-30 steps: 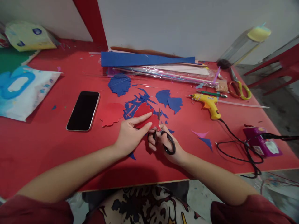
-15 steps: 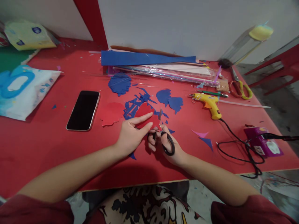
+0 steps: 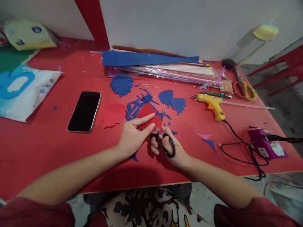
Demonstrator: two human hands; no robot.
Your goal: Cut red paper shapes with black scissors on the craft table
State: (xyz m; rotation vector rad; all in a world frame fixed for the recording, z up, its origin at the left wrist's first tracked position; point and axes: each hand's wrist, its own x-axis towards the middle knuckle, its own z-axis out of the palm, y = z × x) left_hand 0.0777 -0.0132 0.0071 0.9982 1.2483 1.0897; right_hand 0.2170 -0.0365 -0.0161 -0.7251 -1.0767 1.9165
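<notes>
far left on the red bench [image 3: 42,145] lies a blue-and-white plastic pack [image 3: 21,91], then a black phone [image 3: 84,111] face up, then a loose red paper shape [image 3: 113,114] beside blue paper scraps [image 3: 139,104]. centre stage, the left hand [image 3: 132,137] pinches the red paper cutout [image 3: 149,117] flat between thumb and fingers, and just beside it the right hand [image 3: 169,148] is closed through the loops of the black scissors [image 3: 164,138], blades pointing up at the cutout's right edge. further right sits a yellow glue gun [image 3: 211,104], its black cord [image 3: 241,148] trailing towards a purple box [image 3: 266,143].
</notes>
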